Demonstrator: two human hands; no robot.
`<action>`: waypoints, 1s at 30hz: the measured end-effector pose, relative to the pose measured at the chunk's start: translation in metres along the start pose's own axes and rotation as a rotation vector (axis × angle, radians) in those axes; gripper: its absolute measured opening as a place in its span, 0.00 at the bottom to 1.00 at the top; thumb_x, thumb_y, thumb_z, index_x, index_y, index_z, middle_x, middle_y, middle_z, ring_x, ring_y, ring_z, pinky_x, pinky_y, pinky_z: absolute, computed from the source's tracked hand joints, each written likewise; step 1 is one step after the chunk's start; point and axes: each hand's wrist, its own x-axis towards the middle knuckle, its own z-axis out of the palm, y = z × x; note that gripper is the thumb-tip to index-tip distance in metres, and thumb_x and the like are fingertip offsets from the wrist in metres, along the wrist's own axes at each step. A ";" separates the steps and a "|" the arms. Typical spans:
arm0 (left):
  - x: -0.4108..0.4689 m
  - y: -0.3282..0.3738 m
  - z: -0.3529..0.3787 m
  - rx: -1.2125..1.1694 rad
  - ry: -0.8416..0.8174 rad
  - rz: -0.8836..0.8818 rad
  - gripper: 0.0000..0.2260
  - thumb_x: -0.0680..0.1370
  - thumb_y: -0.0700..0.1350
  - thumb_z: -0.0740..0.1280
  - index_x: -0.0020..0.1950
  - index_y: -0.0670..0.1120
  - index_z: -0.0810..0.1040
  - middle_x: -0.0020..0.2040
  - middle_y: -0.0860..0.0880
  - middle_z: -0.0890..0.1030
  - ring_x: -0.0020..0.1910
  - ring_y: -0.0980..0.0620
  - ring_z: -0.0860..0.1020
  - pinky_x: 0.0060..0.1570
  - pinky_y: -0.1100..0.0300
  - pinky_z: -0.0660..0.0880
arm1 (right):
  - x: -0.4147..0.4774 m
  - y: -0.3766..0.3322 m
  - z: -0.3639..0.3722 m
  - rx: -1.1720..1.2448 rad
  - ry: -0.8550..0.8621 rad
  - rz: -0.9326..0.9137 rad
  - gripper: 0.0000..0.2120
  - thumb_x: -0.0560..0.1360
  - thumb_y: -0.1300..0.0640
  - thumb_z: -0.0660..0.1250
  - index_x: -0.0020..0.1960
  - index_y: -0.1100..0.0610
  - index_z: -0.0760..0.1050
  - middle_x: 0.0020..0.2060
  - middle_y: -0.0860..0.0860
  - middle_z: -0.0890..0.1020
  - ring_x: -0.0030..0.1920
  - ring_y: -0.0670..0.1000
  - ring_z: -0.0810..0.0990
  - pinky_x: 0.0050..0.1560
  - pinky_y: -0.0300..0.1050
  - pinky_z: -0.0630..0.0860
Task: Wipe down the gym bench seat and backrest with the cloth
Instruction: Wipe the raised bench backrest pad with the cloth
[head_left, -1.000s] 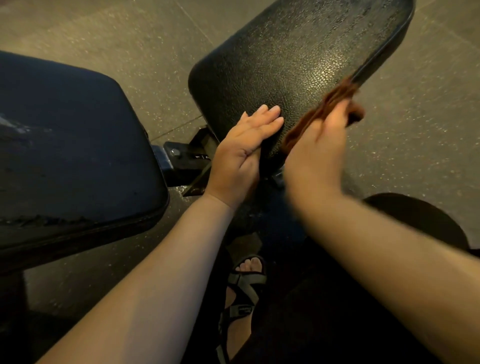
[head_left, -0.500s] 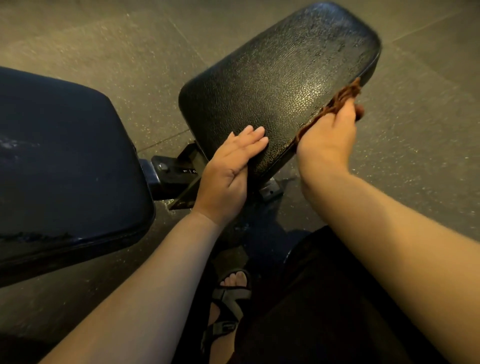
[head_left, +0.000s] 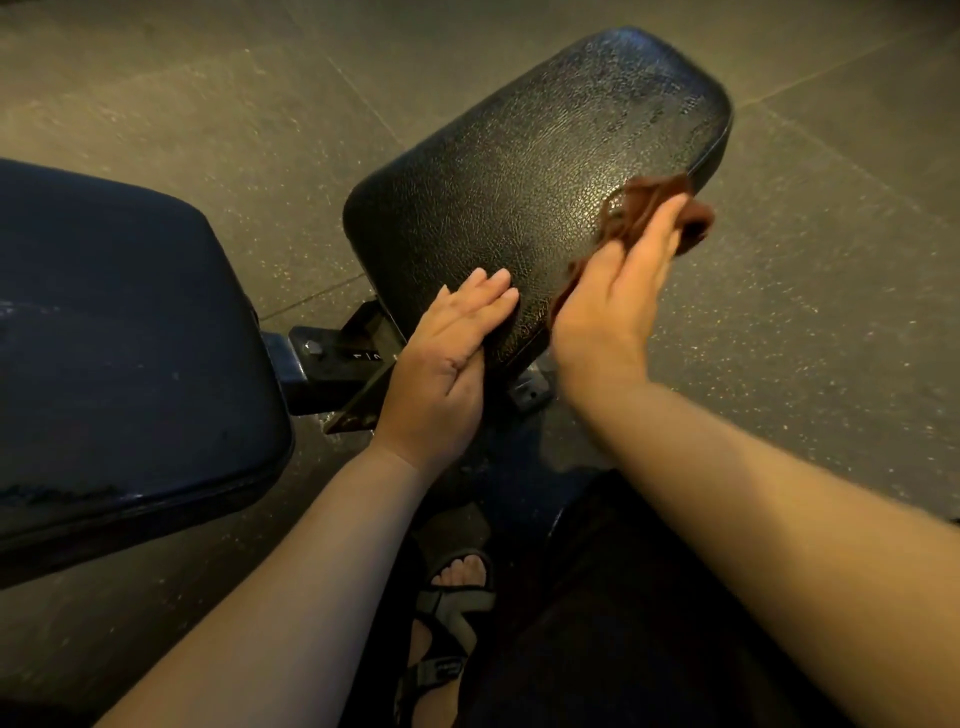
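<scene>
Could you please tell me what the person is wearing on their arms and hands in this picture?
Nothing is worn on them. The left hand and right hand are bare, with no gloves, and no rings or bracelets show. The left forearm and right forearm are uncovered to the frame edge: no sleeves, no watch.

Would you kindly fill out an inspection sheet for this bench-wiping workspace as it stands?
Surface: seat pad, black, textured, tilted upward.
Job's things: brown cloth against the seat pad's right edge; backrest pad at left, neither hand on it.
Clutter: nothing seen.
Hands: left hand rests flat on the seat pad's near end; right hand presses the cloth to the pad with straight fingers.
Cables: nothing seen.
Surroundings: speckled floor tiles; metal bracket between the two pads; sandalled foot below.
</scene>
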 end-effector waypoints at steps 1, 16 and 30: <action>0.000 0.000 0.000 0.005 0.008 -0.005 0.23 0.78 0.30 0.57 0.71 0.42 0.75 0.74 0.49 0.71 0.77 0.53 0.64 0.79 0.47 0.54 | 0.012 -0.005 -0.002 0.020 0.021 0.033 0.27 0.86 0.59 0.50 0.82 0.53 0.44 0.82 0.57 0.47 0.80 0.52 0.49 0.64 0.26 0.44; -0.002 0.005 0.001 -0.006 0.007 -0.042 0.23 0.77 0.30 0.56 0.71 0.40 0.75 0.74 0.47 0.71 0.77 0.52 0.64 0.79 0.45 0.54 | -0.011 -0.001 -0.003 -0.038 -0.038 -0.084 0.28 0.85 0.61 0.51 0.82 0.56 0.44 0.81 0.59 0.44 0.79 0.47 0.44 0.68 0.24 0.41; -0.003 0.021 0.002 -0.038 0.040 -0.149 0.24 0.79 0.29 0.58 0.71 0.47 0.75 0.73 0.56 0.71 0.77 0.58 0.63 0.79 0.52 0.53 | -0.021 0.020 -0.023 -0.458 -0.469 -0.360 0.31 0.84 0.60 0.54 0.82 0.52 0.44 0.79 0.39 0.35 0.75 0.55 0.22 0.78 0.61 0.38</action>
